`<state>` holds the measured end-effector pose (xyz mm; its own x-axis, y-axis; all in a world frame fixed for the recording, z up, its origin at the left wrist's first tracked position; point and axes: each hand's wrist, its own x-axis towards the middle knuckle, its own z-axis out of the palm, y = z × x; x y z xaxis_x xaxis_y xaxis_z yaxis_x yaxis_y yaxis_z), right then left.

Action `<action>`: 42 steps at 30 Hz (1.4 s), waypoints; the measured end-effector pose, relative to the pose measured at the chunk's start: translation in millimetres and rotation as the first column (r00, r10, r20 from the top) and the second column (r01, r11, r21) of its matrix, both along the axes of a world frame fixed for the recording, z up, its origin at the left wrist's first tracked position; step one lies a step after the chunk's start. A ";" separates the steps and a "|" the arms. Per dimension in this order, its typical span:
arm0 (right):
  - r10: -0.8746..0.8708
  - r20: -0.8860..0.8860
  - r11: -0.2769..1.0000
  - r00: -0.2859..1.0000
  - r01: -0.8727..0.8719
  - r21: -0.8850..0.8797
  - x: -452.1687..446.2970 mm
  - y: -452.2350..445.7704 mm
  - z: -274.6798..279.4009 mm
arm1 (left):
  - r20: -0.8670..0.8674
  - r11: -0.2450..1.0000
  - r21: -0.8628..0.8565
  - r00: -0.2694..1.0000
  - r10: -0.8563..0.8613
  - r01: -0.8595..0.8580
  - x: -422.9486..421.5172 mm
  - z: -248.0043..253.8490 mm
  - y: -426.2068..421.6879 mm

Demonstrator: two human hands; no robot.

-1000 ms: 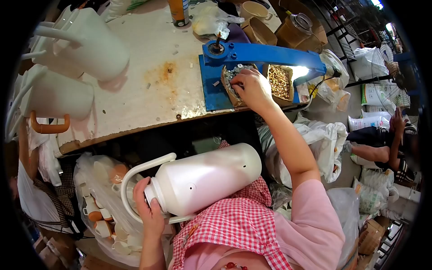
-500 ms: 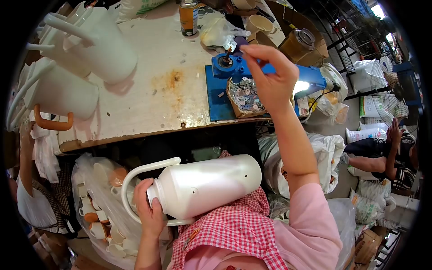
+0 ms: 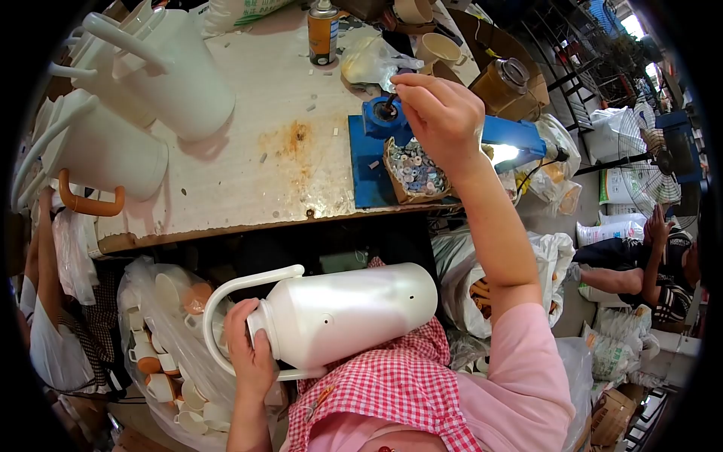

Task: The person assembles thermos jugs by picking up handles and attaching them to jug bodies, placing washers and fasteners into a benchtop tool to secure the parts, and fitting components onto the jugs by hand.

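Observation:
A white thermos flask body (image 3: 354,313) with a big looped carry handle (image 3: 213,320) lies sideways across my lap. Two small dark holes show in its wall. My left hand (image 3: 250,348) is wrapped round its neck end. Over the bench, my right hand (image 3: 444,117) is closed in a pinch beside the upright spindle (image 3: 391,102) of a blue tool (image 3: 520,134). Whatever sits between those fingertips is too small to make out. Right below that hand is a cardboard box (image 3: 418,197) full of small washer-like pieces (image 3: 414,167).
More white flasks (image 3: 177,83) stand at the bench's left, one with an orange side handle (image 3: 90,197). A spray can (image 3: 322,34) and a plastic bag (image 3: 369,60) are farther back. Bags of cup-like parts (image 3: 162,388) and orange handles (image 3: 482,294) flank my lap. Another person (image 3: 644,256) sits at right.
My right hand has shifted slightly left and its fingers have curled in beside the spindle. The flask and my left hand stay put. The view has moved a little.

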<state>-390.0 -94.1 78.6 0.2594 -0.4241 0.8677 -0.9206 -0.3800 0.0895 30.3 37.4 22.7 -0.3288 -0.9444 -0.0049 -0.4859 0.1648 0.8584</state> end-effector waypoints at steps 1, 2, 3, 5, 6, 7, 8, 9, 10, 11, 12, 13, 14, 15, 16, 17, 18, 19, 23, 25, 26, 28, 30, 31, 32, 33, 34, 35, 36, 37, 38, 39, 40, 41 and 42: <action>-0.014 -0.029 1.000 0.999 0.014 0.011 0.0 1.1 1.2 | 0.003 1.000 -0.003 1.000 -0.001 0.001 -0.8 0.3 -0.2; -0.027 -0.058 0.999 0.998 0.029 0.022 -0.3 1.7 1.9 | 0.006 1.000 -0.005 1.000 -0.003 0.003 -1.4 0.9 -0.5; -0.028 -0.057 0.999 0.998 0.029 0.020 -0.8 2.1 1.5 | 0.007 1.000 -0.006 1.000 -0.003 0.003 -2.2 2.2 -1.0; -0.034 -0.072 0.998 0.997 0.038 0.052 -2.1 2.8 -0.8 | 0.016 1.000 -0.001 1.000 -0.003 0.003 -3.8 4.8 -2.2; -0.035 -0.069 0.998 0.997 0.039 0.052 -3.0 2.5 -2.0 | 0.020 1.000 -0.002 1.000 -0.004 0.004 -4.3 4.4 -2.4; -0.012 -0.029 0.999 0.999 0.013 0.046 -4.1 1.9 -3.1 | -0.030 0.998 0.050 0.999 0.027 -0.025 -4.3 2.7 -2.3; 0.010 0.011 0.999 1.000 -0.010 0.040 -4.5 3.0 -4.0 | -0.077 0.993 0.103 0.995 0.058 -0.050 -3.2 2.5 -2.1; 0.007 0.013 0.999 1.000 -0.007 0.038 -2.0 9.0 -3.8 | -0.074 0.994 0.101 0.996 0.055 -0.048 0.9 4.3 -2.7; 0.006 0.233 0.997 0.972 -0.023 0.071 4.4 21.9 -2.9 | -0.079 0.987 0.125 0.991 0.111 -0.100 9.4 8.0 -4.4; -0.001 0.440 0.994 0.898 -0.047 0.099 12.5 38.3 -1.6 | -0.084 0.977 0.148 0.982 0.167 -0.153 19.0 12.4 -6.7; -0.111 0.542 0.965 0.833 -0.040 0.259 20.7 68.6 0.8 | -0.048 0.977 0.068 0.977 0.206 -0.203 30.5 19.2 -9.8; -0.176 0.619 0.916 0.765 -0.103 0.388 23.0 92.7 -6.8 | -0.022 0.956 0.001 0.956 0.292 -0.292 50.0 19.2 -11.7; -0.249 0.676 0.848 0.693 -0.181 0.498 26.0 110.8 -19.0 | -0.007 0.910 0.002 0.910 0.414 -0.414 66.1 23.1 -14.1; -0.377 0.661 0.713 0.649 -0.253 0.654 35.9 122.6 -26.1 | -0.009 0.910 -0.002 0.909 0.416 -0.416 75.0 28.7 -21.6; -0.289 0.675 0.653 0.679 -0.376 0.657 44.6 125.4 -34.4 | -0.088 0.853 0.008 0.849 0.520 -0.522 82.1 35.4 -28.4; -0.237 0.867 0.573 0.438 -0.658 0.489 63.0 126.4 -42.3 | -0.161 0.787 0.023 0.775 0.612 -0.617 84.6 40.9 -33.2; -0.182 0.951 0.494 0.250 -0.813 0.308 78.1 121.0 -50.1 | -0.153 0.790 0.011 0.780 0.607 -0.613 80.8 44.6 -42.2; -0.038 0.935 0.495 0.353 -0.806 0.324 84.2 106.1 -43.2 | -0.175 0.788 -0.031 0.779 0.602 -0.615 73.1 48.3 -57.8; -0.128 0.988 0.608 -0.086 -0.794 0.010 88.6 64.8 -2.3 | -0.351 0.835 0.007 0.780 0.518 -0.551 35.0 65.5 -122.1; -0.073 0.995 0.681 -0.064 -0.733 0.003 66.8 60.7 -8.3 | -0.208 0.888 -0.276 0.925 0.318 -0.367 10.0 74.6 -154.6; -0.069 0.997 0.744 -0.032 -0.668 0.030 52.9 61.7 -15.0 | -0.110 0.896 -0.342 0.959 0.263 -0.285 -3.7 77.5 -168.3; -0.051 0.997 0.843 -0.056 -0.538 0.013 28.8 67.4 -24.7 | -0.222 0.933 -0.269 0.958 0.181 -0.239 -45.5 79.0 -185.3; -0.008 0.996 0.903 -0.088 -0.428 -0.031 3.7 76.5 -33.4 | -0.431 0.976 -0.137 0.897 0.097 -0.171 -90.3 74.4 -193.8; 0.011 0.998 0.925 -0.067 -0.379 -0.036 -9.5 82.4 -39.5 | -0.476 0.982 -0.143 0.879 0.041 -0.123 -106.8 67.1 -197.5; 0.021 0.999 0.942 -0.048 -0.333 -0.036 -21.0 87.7 -45.5 | -0.493 0.985 -0.143 0.870 0.015 -0.098 -123.6 63.8 -196.2; 0.033 0.999 0.957 -0.026 -0.288 -0.039 -33.4 93.0 -52.5 | -0.512 0.986 -0.146 0.859 -0.010 -0.076 -139.9 59.9 -196.0; 0.025 0.999 0.961 -0.025 -0.274 -0.031 -45.6 100.8 -60.7 | -0.485 0.974 -0.217 0.873 -0.051 -0.064 -152.0 51.0 -198.4; 0.046 0.998 0.955 -0.032 -0.290 -0.054 -56.7 108.6 -66.1 | -0.492 0.976 -0.214 0.867 -0.077 -0.034 -162.4 44.4 -199.2; 0.056 0.998 0.954 -0.031 -0.294 -0.063 -69.1 115.5 -73.6 | -0.505 0.978 -0.206 0.859 -0.090 -0.018 -172.5 40.7 -197.5; 0.063 0.998 0.953 -0.031 -0.295 -0.070 -76.8 120.4 -77.1 | -0.516 0.981 -0.197 0.850 -0.104 0.001 -180.9 37.3 -195.5; 0.061 0.998 0.953 -0.030 -0.295 -0.067 -82.1 124.8 -79.5 | -0.517 0.981 -0.194 0.850 -0.103 0.001 -186.6 32.4 -194.1; 0.081 0.996 0.951 -0.049 -0.294 -0.091 -85.2 127.0 -79.1 | -0.532 0.984 -0.178 0.840 -0.103 0.008 -191.7 27.2 -193.5; 0.102 0.992 0.949 -0.067 -0.291 -0.118 -88.5 128.4 -79.1 | -0.547 0.986 -0.165 0.830 -0.106 0.017 -196.1 23.7 -194.0; 0.105 0.992 0.950 -0.068 -0.288 -0.120 -91.4 130.7 -81.0 | -0.546 0.986 -0.167 0.831 -0.110 0.021 -198.2 22.2 -194.3; 0.095 0.994 0.951 -0.051 -0.291 -0.106 -94.0 132.7 -83.3 | -0.525 0.982 -0.189 0.844 -0.112 0.013 -199.7 20.7 -194.1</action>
<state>-484.0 38.6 -4.6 -0.7186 -0.6347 0.2841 0.0726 -0.4748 -0.8771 -169.3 -156.7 43.4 -0.2921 -0.8911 0.3473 0.0527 0.3476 0.9362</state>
